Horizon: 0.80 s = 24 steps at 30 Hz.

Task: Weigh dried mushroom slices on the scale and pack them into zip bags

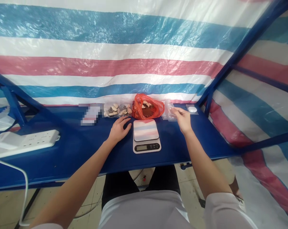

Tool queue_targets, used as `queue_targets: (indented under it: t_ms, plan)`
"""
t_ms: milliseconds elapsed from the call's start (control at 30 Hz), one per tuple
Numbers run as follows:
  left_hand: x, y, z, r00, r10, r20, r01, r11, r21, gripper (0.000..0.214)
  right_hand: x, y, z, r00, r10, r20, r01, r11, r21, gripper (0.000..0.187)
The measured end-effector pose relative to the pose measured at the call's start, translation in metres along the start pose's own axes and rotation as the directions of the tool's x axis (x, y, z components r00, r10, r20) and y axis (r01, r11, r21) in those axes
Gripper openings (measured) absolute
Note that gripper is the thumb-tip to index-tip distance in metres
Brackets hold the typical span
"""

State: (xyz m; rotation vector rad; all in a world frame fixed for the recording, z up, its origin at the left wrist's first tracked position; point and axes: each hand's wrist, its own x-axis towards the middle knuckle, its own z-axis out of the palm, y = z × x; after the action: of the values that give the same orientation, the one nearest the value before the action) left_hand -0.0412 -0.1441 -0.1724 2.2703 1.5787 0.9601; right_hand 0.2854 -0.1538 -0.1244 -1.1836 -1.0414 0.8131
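My left hand (pixel 120 128) lies on the blue table with its fingers apart and nothing in it. Its fingertips are just in front of clear plastic bags (pixel 114 109) of pale and dark dried pieces, perhaps mushroom slices. On the right, my right hand (pixel 183 120) has thumb and fingers closed at the edge of an unfilled clear plastic bag (pixel 169 114) in a small pile. Between my hands sits a white kitchen scale (pixel 146 135), nothing on its plate, its display blank. Behind it stands an opened red plastic bag (pixel 139 111) with more of the dried pieces inside.
A round white object (pixel 192 109) on a clear sheet lies at the back right. A blurred-out item (pixel 90 115) is at the back left. The white power strip (pixel 41 140) and its cable (pixel 24 178) occupy the left side. Striped sheeting (pixel 110 66) and blue frame bars surround the table.
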Motion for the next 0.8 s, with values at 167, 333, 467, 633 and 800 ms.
queue_targets:
  t_ms: [167, 333, 467, 633, 800]
  plan:
    - [0.009, 0.047, -0.007, 0.989, -0.139, 0.043, 0.143, 0.873, -0.467, 0.04, -0.018, -0.022, 0.032, 0.993, 0.016, 0.119, -0.029, 0.994, 0.106, 0.029]
    - [0.015, 0.087, -0.004, 0.887, -0.324, 0.33, 0.451, 0.453, -0.769, 0.039, -0.029, -0.029, 0.068, 0.948, 0.087, 0.307, -0.192, 0.924, 0.332, 0.03]
    - [0.018, 0.098, -0.002, 0.792, -0.376, 0.482, 0.554, 0.11, -0.825, 0.03, -0.033, -0.027, 0.086, 0.926, 0.097, 0.365, -0.256, 0.872, 0.417, 0.027]
    - [0.026, 0.095, -0.005, 0.728, -0.424, 0.538, 0.51, -0.189, -0.839, 0.01, -0.036, -0.02, 0.091, 0.908, 0.133, 0.398, -0.307, 0.858, 0.413, 0.027]
    - [0.031, 0.078, -0.006, 0.779, -0.482, 0.401, 0.367, -0.167, -0.915, 0.025, -0.037, -0.015, 0.085, 0.886, 0.15, 0.438, -0.316, 0.887, 0.336, 0.031]
